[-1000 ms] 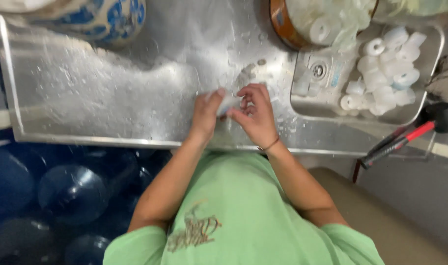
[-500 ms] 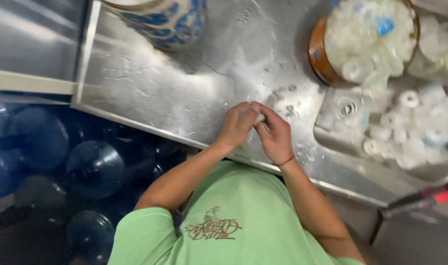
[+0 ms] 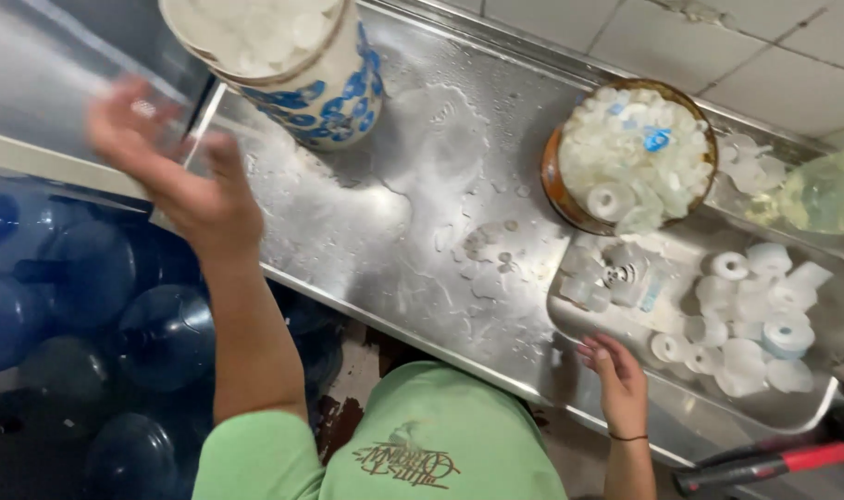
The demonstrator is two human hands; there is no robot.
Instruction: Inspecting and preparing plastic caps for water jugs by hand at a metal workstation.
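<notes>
My left hand (image 3: 177,176) is raised and blurred over the left end of the wet steel counter (image 3: 394,241), fingers spread, just below a blue-and-white patterned bucket (image 3: 297,65) filled with white caps. Whether a small thing sits in its fingers I cannot tell. My right hand (image 3: 614,380) rests at the counter's front edge beside the sink basin (image 3: 838,306), fingers loosely curled and empty. A few small clear scraps (image 3: 491,245) lie on the counter between my hands.
A brown bowl (image 3: 630,157) heaped with white caps stands by the sink, which holds several white caps (image 3: 755,315). Large blue water bottles (image 3: 98,306) crowd the floor at left. A red-handled tool (image 3: 774,463) lies at lower right. Tiled wall behind.
My hands, together over the scraps on the counter before, have separated: the left swung up and left toward the patterned bucket, the right dropped to the counter edge near the sink.
</notes>
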